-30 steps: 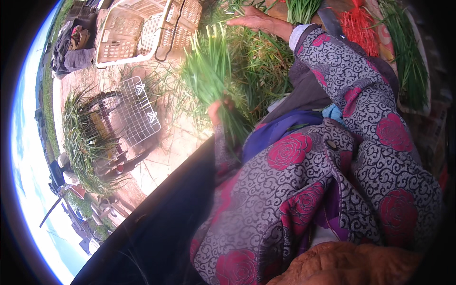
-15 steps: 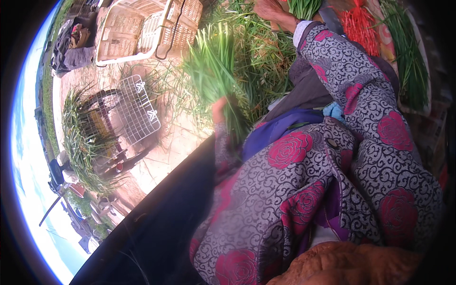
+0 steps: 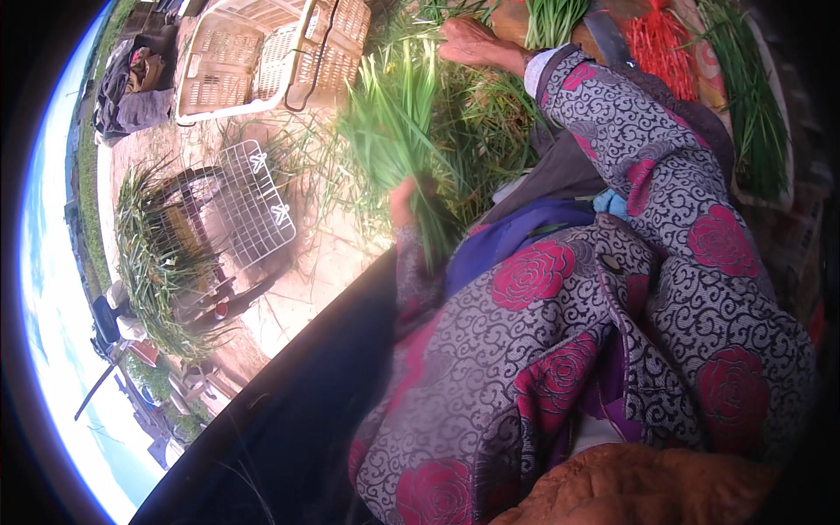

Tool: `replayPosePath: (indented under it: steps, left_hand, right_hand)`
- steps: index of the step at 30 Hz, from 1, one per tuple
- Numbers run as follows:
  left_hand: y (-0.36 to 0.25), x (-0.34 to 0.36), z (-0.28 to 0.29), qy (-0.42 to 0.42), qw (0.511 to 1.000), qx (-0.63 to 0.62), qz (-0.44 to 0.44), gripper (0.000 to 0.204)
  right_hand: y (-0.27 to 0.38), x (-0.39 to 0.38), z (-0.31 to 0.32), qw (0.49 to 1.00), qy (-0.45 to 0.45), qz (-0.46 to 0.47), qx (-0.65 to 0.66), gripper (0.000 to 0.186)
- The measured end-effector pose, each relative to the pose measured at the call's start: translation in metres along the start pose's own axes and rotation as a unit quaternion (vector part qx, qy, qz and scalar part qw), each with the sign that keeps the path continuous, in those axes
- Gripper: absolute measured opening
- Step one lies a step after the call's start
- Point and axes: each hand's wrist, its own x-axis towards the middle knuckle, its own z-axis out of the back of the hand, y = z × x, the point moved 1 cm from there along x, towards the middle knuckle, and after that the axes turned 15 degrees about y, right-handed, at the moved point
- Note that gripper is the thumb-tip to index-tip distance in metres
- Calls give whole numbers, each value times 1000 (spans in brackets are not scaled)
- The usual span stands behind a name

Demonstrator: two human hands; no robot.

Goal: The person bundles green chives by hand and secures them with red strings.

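My left hand is wrapped round a bunch of green chives. Pale stem ends fan out upward from the grip, and long leaves hang below it. Just right of those stem ends is my right hand, its fingers curled toward the bunch; whether they pinch any stems I cannot make out. Behind and beneath the bunch lies a heap of loose trimmings, green and yellowed. A neat bunch of chives rests beyond my right wrist.
A cream plastic crate stands at the far left. Nearer are a white wire rack and leaves draped over a dark frame. To the right lie a bundle of red ties, a flat dark blade and more chives.
My right hand has moved left and slightly down, closer to the stem ends of the bunch. The left hand keeps its hold in nearly the same place.
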Motion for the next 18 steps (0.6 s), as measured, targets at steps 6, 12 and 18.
replayPosePath:
  steps: [6, 12, 18]
  left_hand:
    - [4, 8, -3, -37, 997, -13, -70, 16]
    - [0, 5, 44, 50, 996, 10, -67, 26]
    - [2, 10, 13, 25, 999, 9, -20, 25]
  right_hand:
    - [-88, -50, 30, 739, -71, 226, 631, 34]
    - [50, -17, 22, 885, 210, -52, 412, 61]
    - [45, -27, 11, 879, 152, -46, 449, 64]
